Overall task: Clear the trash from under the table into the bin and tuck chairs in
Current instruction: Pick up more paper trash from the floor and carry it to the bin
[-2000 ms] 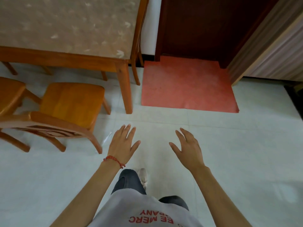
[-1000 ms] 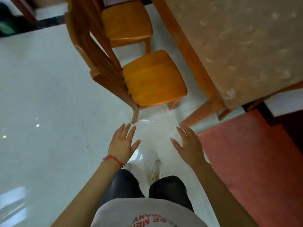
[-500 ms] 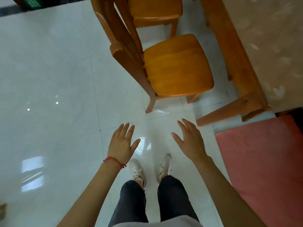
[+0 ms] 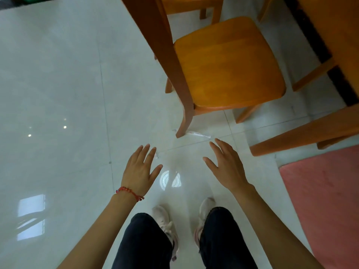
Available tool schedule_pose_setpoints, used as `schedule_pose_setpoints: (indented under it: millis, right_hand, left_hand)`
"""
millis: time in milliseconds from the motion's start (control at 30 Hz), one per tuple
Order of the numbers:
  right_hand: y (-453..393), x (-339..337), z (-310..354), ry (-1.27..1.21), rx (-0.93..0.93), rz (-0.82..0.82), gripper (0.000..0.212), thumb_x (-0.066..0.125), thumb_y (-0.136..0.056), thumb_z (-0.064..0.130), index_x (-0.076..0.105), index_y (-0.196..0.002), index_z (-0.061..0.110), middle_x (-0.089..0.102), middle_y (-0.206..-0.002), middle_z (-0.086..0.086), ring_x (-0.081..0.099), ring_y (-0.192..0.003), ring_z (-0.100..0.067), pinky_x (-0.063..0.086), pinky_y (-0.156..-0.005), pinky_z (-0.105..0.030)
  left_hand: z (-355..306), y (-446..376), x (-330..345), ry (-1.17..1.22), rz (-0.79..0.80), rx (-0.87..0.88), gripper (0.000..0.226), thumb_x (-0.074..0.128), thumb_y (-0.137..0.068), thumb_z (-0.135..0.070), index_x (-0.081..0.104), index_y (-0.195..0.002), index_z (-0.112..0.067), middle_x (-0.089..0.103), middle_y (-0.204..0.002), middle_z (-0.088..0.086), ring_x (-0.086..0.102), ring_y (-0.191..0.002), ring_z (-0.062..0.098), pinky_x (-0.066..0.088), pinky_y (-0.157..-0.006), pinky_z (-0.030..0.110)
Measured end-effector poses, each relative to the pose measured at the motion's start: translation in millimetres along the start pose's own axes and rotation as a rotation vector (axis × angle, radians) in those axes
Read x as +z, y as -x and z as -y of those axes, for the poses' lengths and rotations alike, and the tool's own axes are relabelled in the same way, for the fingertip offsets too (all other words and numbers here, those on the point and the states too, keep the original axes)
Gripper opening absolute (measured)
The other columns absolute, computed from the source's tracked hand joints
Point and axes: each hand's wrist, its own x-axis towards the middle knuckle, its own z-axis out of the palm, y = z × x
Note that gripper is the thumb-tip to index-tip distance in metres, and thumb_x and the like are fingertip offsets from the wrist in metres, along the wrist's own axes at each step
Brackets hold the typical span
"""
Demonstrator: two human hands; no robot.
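A wooden chair (image 4: 227, 63) stands pulled out from the table (image 4: 342, 35) at the upper right, its backrest toward me. A thin clear plastic wrapper (image 4: 198, 134) lies on the tiles at the chair's near leg, partly under it. My left hand (image 4: 139, 169), with a red bracelet at the wrist, hovers open above the floor below the chair. My right hand (image 4: 227, 167) hovers open beside it, fingertips close to the wrapper but apart from it. Neither hand holds anything.
A second wooden chair (image 4: 186, 4) stands behind the first at the top. A red mat (image 4: 326, 195) lies on the floor at the right. White glossy tiles spread to the left. My feet stand just below my hands. A table leg (image 4: 303, 136) slants across at the right.
My view has swung round and come nearer to the chair, which now looms larger. The wrapper at its leg has come into plain sight. Both hands stay open and empty.
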Motion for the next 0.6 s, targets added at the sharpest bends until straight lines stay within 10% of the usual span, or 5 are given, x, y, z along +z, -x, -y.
schedule_pose_setpoints:
  millis: [600]
  right_hand:
    - [-160.9, 268.8, -122.3, -0.063, -0.043, -0.028, 0.052, 0.051, -0.091, 0.036, 0.042, -0.136, 0.012, 0.038, -0.146, -0.006, 0.033, -0.134, -0.022, 0.034, -0.105, -0.036]
  left_hand:
    - [158.5, -130.8, 288.2, 0.079, -0.079, -0.036, 0.081, 0.024, -0.081, -0.064, 0.046, -0.130, -0.004, 0.047, -0.135, 0.020, 0.039, -0.127, 0.038, 0.031, -0.104, 0.045]
